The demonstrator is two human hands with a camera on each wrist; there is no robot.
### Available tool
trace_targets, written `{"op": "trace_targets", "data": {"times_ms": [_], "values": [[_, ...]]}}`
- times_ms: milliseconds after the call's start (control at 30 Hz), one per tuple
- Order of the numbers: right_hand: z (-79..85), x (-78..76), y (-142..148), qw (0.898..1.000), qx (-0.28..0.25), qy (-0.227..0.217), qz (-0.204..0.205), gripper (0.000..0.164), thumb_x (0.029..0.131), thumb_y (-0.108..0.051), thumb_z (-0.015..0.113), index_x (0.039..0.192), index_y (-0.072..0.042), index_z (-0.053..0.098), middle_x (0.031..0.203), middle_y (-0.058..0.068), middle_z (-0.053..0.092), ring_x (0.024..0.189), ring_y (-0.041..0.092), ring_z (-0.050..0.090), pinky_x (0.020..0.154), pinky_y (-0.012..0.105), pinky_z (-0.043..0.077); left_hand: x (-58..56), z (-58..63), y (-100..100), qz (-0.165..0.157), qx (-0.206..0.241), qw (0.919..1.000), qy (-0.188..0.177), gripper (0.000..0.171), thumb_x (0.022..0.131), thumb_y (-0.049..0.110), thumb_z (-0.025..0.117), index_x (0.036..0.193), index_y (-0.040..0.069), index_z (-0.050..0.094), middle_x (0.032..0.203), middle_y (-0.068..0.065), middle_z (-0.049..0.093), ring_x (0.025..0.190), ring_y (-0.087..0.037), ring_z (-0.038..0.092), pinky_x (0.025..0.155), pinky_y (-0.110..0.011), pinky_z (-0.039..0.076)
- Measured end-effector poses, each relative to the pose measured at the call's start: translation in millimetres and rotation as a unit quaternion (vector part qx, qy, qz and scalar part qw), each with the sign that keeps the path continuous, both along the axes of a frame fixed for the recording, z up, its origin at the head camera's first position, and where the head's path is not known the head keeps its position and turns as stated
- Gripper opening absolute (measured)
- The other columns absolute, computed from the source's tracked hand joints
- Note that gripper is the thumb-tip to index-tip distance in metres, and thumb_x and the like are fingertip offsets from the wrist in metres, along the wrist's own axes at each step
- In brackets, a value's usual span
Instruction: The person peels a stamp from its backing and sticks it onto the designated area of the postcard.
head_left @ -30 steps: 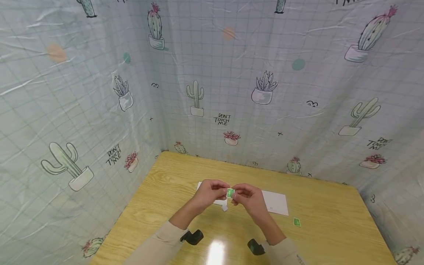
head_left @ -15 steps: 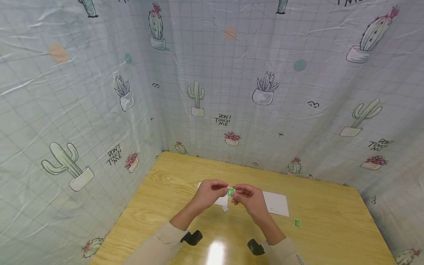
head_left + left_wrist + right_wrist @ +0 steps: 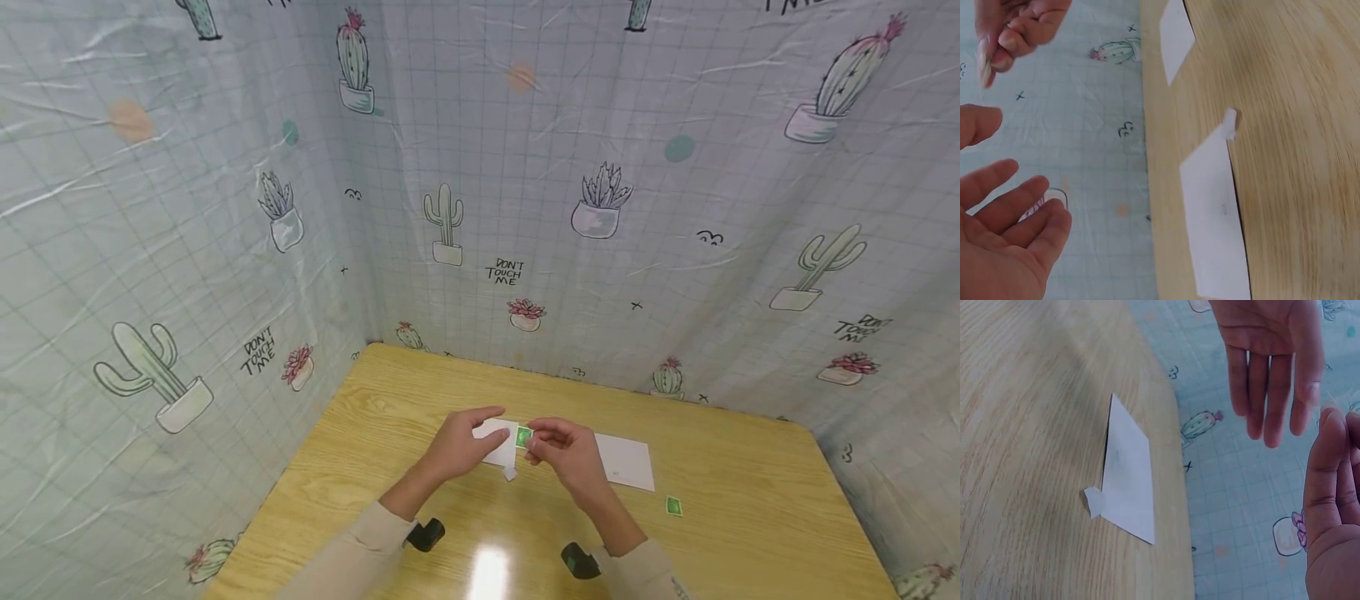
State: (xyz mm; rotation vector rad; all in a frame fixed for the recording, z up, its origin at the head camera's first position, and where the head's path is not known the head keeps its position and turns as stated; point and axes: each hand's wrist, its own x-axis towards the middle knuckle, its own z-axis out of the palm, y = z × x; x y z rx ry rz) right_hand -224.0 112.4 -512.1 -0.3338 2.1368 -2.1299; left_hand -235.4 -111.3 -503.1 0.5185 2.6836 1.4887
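My right hand pinches a small green stamp with a white border between thumb and fingers, above the table. To its left, my left hand is apart from the stamp; its fingers are spread and relaxed, holding nothing, as the left wrist view confirms. Beneath the left hand lies a white envelope-like sheet. By that sheet's near corner sits a small white paper scrap. Another white sheet lies right of the right hand, partly hidden by it. In the right wrist view, the fingers mostly hide the stamp.
A second green stamp lies on the wooden table, nearer than the right-hand sheet. A cactus-print curtain stands behind the table and along its left side.
The left hand has let go of the stamp, opened its fingers and moved slightly left. The right hand still holds the stamp in nearly the same place.
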Motion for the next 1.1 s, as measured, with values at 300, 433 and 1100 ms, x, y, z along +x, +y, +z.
{"op": "trace_targets", "data": {"times_ms": [300, 433, 1100], "values": [[-5.2, 3.8, 4.3, 1.0, 0.001, -0.011, -0.014, 0.026, 0.094, 0.0, 0.074, 0.118, 0.011, 0.069, 0.086, 0.001, 0.074, 0.074, 0.011, 0.074, 0.074, 0.028, 0.065, -8.5, -19.3, -17.4, -0.009, -0.048, 0.9987, 0.014, 0.051, 0.099, 0.034, 0.071, 0.143, 0.01, 0.063, 0.149, -0.014, 0.062, 0.144, -0.037, 0.054, 0.118, -0.055, 0.044], [-7.5, 5.3, 7.5, 1.0, 0.0, -0.008, -0.013, 0.027, 0.094, 0.0, 0.073, 0.119, 0.01, 0.069, 0.087, 0.002, 0.074, 0.074, 0.011, 0.074, 0.074, 0.028, 0.065, -13.5, -30.6, -25.8, -0.001, -0.067, 0.9975, 0.023, 0.051, 0.098, 0.032, 0.072, 0.143, 0.008, 0.064, 0.148, -0.015, 0.062, 0.145, -0.038, 0.052, 0.12, -0.056, 0.043], [-8.7, 3.5, 14.2, 1.0, 0.004, 0.001, -0.016, 0.025, 0.095, 0.004, 0.07, 0.118, 0.012, 0.069, 0.092, 0.018, 0.073, 0.073, 0.011, 0.073, 0.071, 0.025, 0.063, -30.6, -69.5, -64.3, 0.048, -0.154, 0.9868, -0.006, 0.056, 0.1, 0.033, 0.07, 0.148, 0.006, 0.058, 0.156, -0.018, 0.054, 0.152, -0.043, 0.04, 0.122, -0.06, 0.036]]}}
